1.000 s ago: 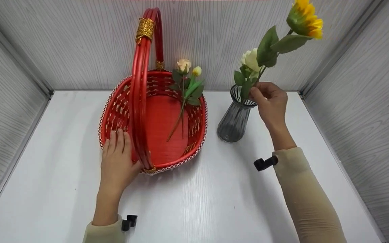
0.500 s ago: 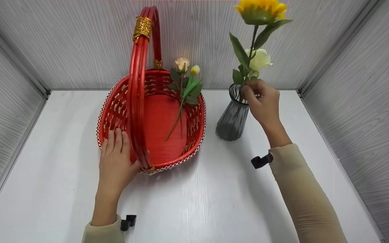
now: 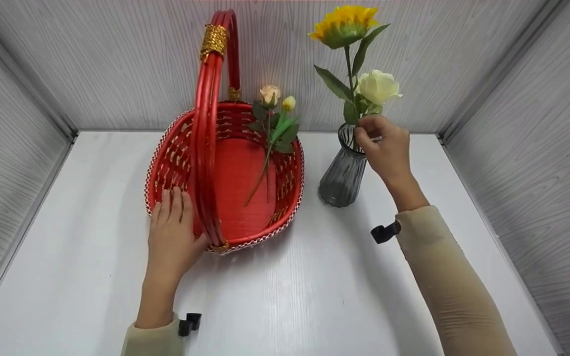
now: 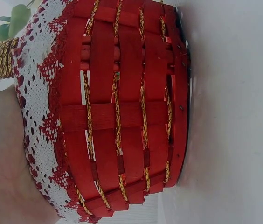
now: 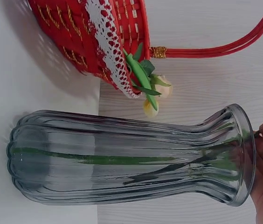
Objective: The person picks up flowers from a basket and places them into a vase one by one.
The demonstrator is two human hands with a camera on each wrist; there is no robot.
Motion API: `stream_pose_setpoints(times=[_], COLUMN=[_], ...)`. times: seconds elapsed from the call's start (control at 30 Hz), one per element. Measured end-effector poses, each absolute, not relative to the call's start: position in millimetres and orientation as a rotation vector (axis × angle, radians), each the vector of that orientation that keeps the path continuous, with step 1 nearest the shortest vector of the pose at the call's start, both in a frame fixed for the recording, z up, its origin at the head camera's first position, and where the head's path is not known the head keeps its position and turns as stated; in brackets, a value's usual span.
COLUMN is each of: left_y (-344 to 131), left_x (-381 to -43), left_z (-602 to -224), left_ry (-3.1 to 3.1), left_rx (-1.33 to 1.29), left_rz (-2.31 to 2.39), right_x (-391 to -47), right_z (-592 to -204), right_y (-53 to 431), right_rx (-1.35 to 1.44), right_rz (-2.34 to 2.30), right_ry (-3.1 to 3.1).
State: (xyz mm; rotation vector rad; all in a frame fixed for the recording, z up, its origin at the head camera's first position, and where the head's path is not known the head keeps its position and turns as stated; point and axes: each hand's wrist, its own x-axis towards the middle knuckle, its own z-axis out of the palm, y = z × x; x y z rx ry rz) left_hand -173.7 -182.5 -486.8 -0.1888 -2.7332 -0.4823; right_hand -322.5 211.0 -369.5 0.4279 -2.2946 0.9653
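Note:
At the mouth of the ribbed grey glass vase [image 3: 342, 180], my right hand [image 3: 386, 146] pinches the stem of a yellow artificial sunflower [image 3: 344, 27]. In the right wrist view, the sunflower's dark stem [image 5: 155, 173] reaches partway down inside the vase; a green stem [image 5: 85, 157] extends near the bottom. A white rose [image 3: 378, 87] stands in the vase, behind my fingers. My left hand [image 3: 171, 242] rests on the near left rim of a red woven basket [image 3: 245, 148], fingers straight over the edge, thumb by the handle base. Lace trim [image 4: 38, 93] runs under that palm.
A peach rose [image 3: 269, 95] and a yellow-white tulip [image 3: 289, 103] lean on the basket's right side, stems inside it. The tall red handle [image 3: 206, 133] arches over the basket. Grey wood-patterned walls [image 3: 527, 109] enclose the white table [image 3: 285, 306] at the back and sides.
My right hand has moved left, and the sunflower's head has swung left from the far right to above the vase. The stem is now inside the vase mouth. My left hand stays put.

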Motion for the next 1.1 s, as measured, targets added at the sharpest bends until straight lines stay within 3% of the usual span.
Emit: stream_pose_setpoints(times=[0.57, 1.1], left_y=[-184, -182], left_x=[-173, -174], left_z=[-487, -485], left_ry=[-2.761, -2.755], left_rx=[-0.162, -0.172], left_rz=[-0.478, -0.489], right_x=[-328, -315], right_z=[-352, -353], right_y=[206, 206], right_rx=[0.337, 0.256], right_rz=[0.623, 0.554], right_ry=[-2.699, -2.581])
